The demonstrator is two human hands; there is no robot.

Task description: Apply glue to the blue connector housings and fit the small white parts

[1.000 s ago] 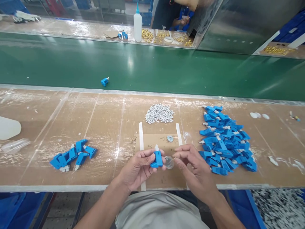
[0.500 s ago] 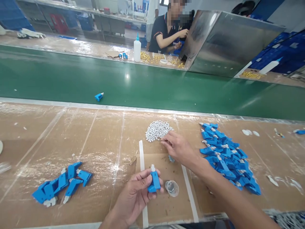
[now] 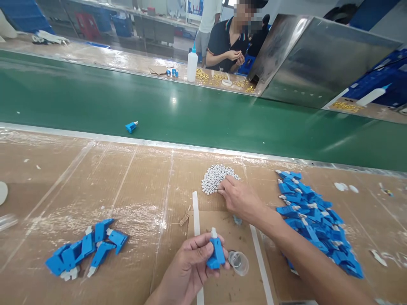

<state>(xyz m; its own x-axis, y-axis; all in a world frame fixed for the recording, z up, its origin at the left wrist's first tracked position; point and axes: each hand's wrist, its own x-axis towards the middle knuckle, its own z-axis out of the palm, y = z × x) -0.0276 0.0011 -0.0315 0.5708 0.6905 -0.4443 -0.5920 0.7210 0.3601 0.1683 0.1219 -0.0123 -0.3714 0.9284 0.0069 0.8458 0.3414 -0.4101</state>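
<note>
Now | right grip [image 3: 237,195] moved from clear cup [image 3: 241,264] to grey pile [image 3: 212,178], hold unclear | left grip [image 3: 193,264] still holding blue part [image 3: 217,253]

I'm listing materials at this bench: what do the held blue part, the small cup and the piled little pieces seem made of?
Blue part: probably molded plastic, fairly matte, with even color and crisp edges. Small cup: likely clear, glossy plastic, since the brown board shows through. Little pieces: pale grey, perhaps plastic or coated metal; too small to tell.

Left: parts cluster [image 3: 87,244] | middle: pellets [image 3: 215,178] (cup [image 3: 241,264] before them) | right: parts heap [image 3: 318,220] | behind: belt [image 3: 197,114], then bottle [image 3: 192,67]
</note>
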